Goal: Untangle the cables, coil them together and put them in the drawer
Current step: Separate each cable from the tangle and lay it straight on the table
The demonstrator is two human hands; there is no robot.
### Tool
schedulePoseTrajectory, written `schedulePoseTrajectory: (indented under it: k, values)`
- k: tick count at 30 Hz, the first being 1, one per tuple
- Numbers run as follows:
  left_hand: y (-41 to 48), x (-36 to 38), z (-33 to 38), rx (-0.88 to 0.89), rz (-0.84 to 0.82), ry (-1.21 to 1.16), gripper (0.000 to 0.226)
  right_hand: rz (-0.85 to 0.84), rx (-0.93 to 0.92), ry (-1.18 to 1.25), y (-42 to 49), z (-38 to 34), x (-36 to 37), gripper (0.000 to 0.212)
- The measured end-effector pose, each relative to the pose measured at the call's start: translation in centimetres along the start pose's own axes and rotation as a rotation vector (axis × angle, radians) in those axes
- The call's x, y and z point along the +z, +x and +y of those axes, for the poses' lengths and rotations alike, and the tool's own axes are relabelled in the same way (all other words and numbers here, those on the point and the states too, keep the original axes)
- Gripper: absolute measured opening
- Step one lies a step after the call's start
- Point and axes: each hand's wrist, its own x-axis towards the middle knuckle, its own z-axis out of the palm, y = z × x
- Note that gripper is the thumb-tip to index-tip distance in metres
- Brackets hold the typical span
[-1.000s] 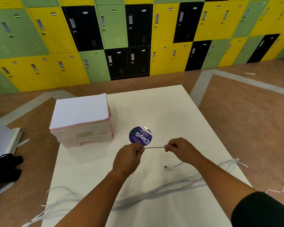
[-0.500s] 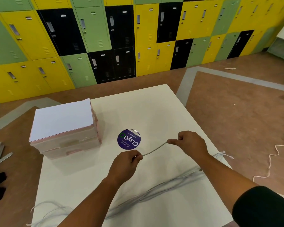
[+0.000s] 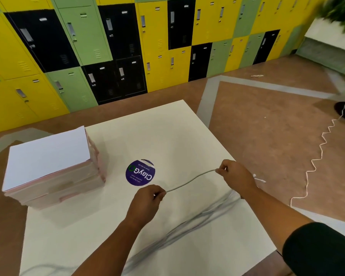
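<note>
Your left hand pinches one end of a short run of grey cable, and your right hand pinches the other end, higher and farther right, so the cable sags slightly between them above the white counter. The rest of the cables lie blurred in a loose bundle on the counter, passing under your right forearm toward the near left edge. Just beyond your left hand sits a round purple sticker reading "ClayGO", upside down to you. The pink drawer unit stands at the far left.
</note>
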Motion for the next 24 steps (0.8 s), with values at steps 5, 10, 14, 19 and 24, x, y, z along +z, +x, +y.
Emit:
schedulePoseTrajectory:
  k: [5, 10, 14, 19, 24]
  values:
    - [0.5, 1.6, 0.4, -0.026, -0.099, 0.036, 0.010, -0.010, 0.015, 0.167, -0.4, 0.8, 0.4, 0.029]
    - [0.5, 2.7, 0.5, -0.058, -0.257, 0.083, 0.031, -0.127, -0.026, 0.254, -1.0, 0.3, -0.5, 0.020]
    - [1.1, 3.1, 2.2, -0.005, -0.279, -0.051, 0.035, -0.286, -0.072, 0.215, -1.6, -0.2, -0.8, 0.017]
    - [1.5, 3.1, 4.4, 0.104, -0.126, -0.085, 0.012, -0.346, -0.100, -0.028, -1.6, 0.3, -1.4, 0.014]
    - [1.5, 3.5, 4.0, 0.064, -0.050, -0.103, 0.019, -0.285, -0.166, -0.339, -0.8, 1.2, -2.5, 0.026]
